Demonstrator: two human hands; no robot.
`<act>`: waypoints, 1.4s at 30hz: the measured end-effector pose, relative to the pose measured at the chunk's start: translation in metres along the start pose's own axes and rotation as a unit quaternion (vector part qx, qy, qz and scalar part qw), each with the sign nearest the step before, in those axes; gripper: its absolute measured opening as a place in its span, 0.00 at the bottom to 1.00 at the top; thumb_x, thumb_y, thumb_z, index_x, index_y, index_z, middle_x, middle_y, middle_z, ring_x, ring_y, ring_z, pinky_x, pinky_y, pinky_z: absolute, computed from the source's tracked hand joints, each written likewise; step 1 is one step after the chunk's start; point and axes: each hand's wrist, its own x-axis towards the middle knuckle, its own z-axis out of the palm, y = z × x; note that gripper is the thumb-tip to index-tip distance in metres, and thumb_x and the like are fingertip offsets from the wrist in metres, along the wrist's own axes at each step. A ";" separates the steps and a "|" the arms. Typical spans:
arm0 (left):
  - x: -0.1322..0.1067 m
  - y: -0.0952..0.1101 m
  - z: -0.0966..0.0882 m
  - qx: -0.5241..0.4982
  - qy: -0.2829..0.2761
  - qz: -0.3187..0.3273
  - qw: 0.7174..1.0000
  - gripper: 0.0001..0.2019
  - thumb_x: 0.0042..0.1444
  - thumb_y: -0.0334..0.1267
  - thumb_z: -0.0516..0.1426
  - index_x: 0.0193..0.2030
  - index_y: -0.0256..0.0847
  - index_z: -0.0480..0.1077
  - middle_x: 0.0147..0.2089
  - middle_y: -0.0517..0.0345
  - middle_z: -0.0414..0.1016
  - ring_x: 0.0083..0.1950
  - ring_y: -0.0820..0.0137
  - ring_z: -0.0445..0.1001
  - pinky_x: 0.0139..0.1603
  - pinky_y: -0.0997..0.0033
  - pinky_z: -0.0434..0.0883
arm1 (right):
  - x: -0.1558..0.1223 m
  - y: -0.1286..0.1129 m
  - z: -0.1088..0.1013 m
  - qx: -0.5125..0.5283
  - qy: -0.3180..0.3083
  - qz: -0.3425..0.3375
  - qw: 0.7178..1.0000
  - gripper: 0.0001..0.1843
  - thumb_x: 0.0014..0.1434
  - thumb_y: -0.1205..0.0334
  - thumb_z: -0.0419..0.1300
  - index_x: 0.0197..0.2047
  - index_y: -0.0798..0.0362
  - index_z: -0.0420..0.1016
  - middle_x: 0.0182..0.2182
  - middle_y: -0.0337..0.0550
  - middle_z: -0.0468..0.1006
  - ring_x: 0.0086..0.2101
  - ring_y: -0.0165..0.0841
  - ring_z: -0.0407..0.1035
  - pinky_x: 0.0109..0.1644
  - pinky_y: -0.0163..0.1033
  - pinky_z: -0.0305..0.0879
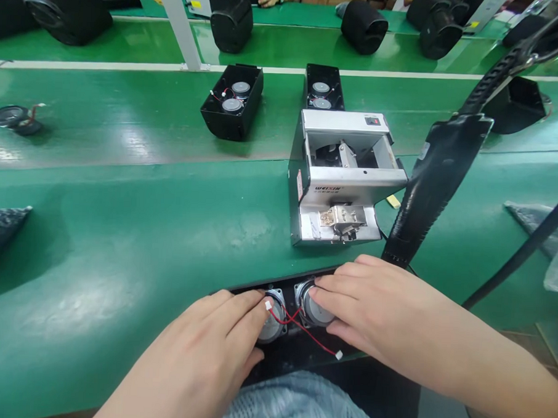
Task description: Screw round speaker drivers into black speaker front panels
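A black speaker housing (296, 348) lies open at the near edge of the green bench, with two round silver drivers inside. My left hand (217, 348) rests on the left driver (270, 329), fingers laid flat and stretched toward a small white connector (268, 305). My right hand (371, 308) lies over the right driver (315, 309), fingers extended together across it. Red and black wires (301, 327) run between the drivers to a second white plug (338, 354).
A grey metal screw feeder (340, 175) stands just beyond the hands. A black electric screwdriver (440, 179) hangs to its right on a cable. Two more open housings (232, 102) with drivers sit further back, closed speakers on the far belt. A loose driver (8, 117) lies left.
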 end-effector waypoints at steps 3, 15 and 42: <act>-0.002 0.001 0.003 0.007 0.001 -0.001 1.000 0.14 0.76 0.29 0.50 0.60 0.35 0.73 0.57 0.46 0.85 0.51 0.53 0.84 0.52 0.45 0.81 | -0.002 0.001 0.001 0.000 -0.009 0.002 1.000 0.10 0.71 0.57 0.66 0.54 0.48 0.77 0.50 0.36 0.85 0.46 0.41 0.77 0.46 0.52 0.65; 0.001 -0.006 0.007 -0.019 0.022 0.002 1.000 0.13 0.78 0.34 0.52 0.55 0.36 0.78 0.55 0.47 0.87 0.46 0.53 0.86 0.44 0.46 0.83 | -0.003 0.006 0.004 0.025 -0.016 0.010 1.000 0.13 0.72 0.57 0.67 0.57 0.48 0.77 0.55 0.34 0.85 0.50 0.40 0.76 0.50 0.53 0.65; 0.014 -0.006 0.001 -0.001 0.034 0.012 0.999 0.17 0.77 0.33 0.49 0.46 0.38 0.81 0.45 0.49 0.88 0.37 0.58 0.85 0.32 0.57 0.82 | -0.003 0.005 0.003 0.093 -0.003 0.052 0.994 0.12 0.70 0.61 0.69 0.56 0.46 0.78 0.53 0.31 0.85 0.45 0.36 0.73 0.50 0.50 0.63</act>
